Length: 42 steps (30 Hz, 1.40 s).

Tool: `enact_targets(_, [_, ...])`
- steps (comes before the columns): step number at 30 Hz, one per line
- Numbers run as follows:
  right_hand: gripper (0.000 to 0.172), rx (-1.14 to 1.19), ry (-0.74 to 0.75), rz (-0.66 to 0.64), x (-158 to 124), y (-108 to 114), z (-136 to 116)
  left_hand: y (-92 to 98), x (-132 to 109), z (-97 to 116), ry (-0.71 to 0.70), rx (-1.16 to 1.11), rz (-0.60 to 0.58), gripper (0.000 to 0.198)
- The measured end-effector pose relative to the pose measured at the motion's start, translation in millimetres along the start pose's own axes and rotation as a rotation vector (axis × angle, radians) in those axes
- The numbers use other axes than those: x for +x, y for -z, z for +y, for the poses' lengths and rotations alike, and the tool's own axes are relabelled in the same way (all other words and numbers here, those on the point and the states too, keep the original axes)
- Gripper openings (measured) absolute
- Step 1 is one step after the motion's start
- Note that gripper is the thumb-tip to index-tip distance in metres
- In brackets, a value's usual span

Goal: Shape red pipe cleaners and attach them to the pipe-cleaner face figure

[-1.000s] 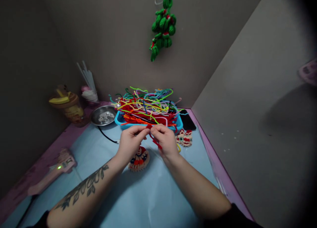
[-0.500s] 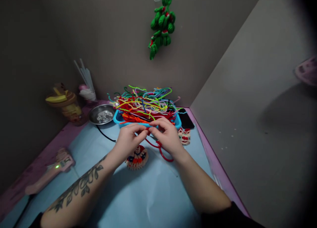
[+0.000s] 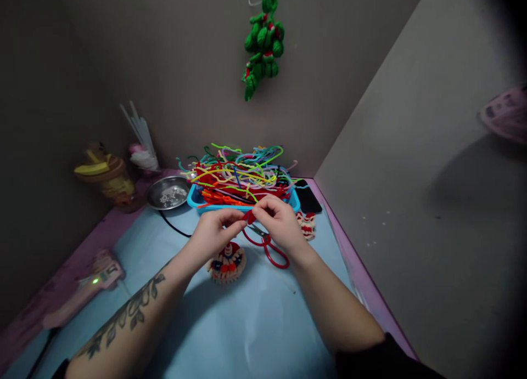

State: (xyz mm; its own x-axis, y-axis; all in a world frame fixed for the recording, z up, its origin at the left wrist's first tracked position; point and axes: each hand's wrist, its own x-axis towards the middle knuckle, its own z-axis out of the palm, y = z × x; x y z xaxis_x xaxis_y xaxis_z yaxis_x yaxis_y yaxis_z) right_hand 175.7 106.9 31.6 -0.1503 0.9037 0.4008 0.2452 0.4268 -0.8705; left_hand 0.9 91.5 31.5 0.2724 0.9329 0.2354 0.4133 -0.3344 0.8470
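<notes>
A small red piece, likely bent pipe cleaner (image 3: 249,217), is pinched between the fingertips of my left hand (image 3: 216,228) and my right hand (image 3: 278,222). Its exact shape is partly covered by the fingers. Under the hands lie red-handled scissors (image 3: 276,256) on the blue sheet, part of their blades hidden. Just below my left hand rests a round pipe-cleaner piece (image 3: 227,266) in beige, orange, red and dark blue. A smaller beige and red piece (image 3: 307,226) sits right of my right hand, partly covered by it.
Behind the hands stands a blue basket (image 3: 242,208) heaped with colourful pipe cleaners (image 3: 242,173). To its left is a metal dish (image 3: 168,193) with white bits; to its right, a black phone (image 3: 308,197). A pink glue gun (image 3: 88,291) lies at the left.
My hands have drawn slightly apart at the fingertips, and more of the red piece shows between them. More of the scissors shows. The view has shifted a little.
</notes>
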Motion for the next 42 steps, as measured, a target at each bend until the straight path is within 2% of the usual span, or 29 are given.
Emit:
enact_targets(8, [0.016, 0.078, -0.048, 0.106, -2.4, -4.1, 7.4, -7.3, -3.1, 3.4, 0.044, -0.065, 0.096, 0.014])
enact_targets(13, [0.017, 0.132, -0.083, 0.127, -4.1, -8.2, 6.2, -9.2, -3.8, 3.9, 0.064, -0.082, 0.103, 0.014])
enact_targets(21, [0.016, 0.219, -0.112, 0.187, -7.4, -13.9, 4.5, -13.1, -2.7, 5.3, 0.196, -0.222, 0.086, 0.019])
enact_targets(30, [0.017, 0.211, -0.114, 0.216, -9.8, -18.1, 7.4, -16.0, -4.5, 6.5, 0.226, -0.272, 0.130, 0.021])
enact_targets(37, [0.027, 0.453, -0.267, 0.090, -1.4, -12.3, 14.2, -9.4, 0.3, 6.7, 0.281, -0.455, 0.064, 0.018])
enact_targets(42, [0.031, 0.576, -0.249, 0.009, 3.2, -7.0, 17.2, -8.2, 0.5, 5.5, 0.385, -0.588, -0.034, 0.022])
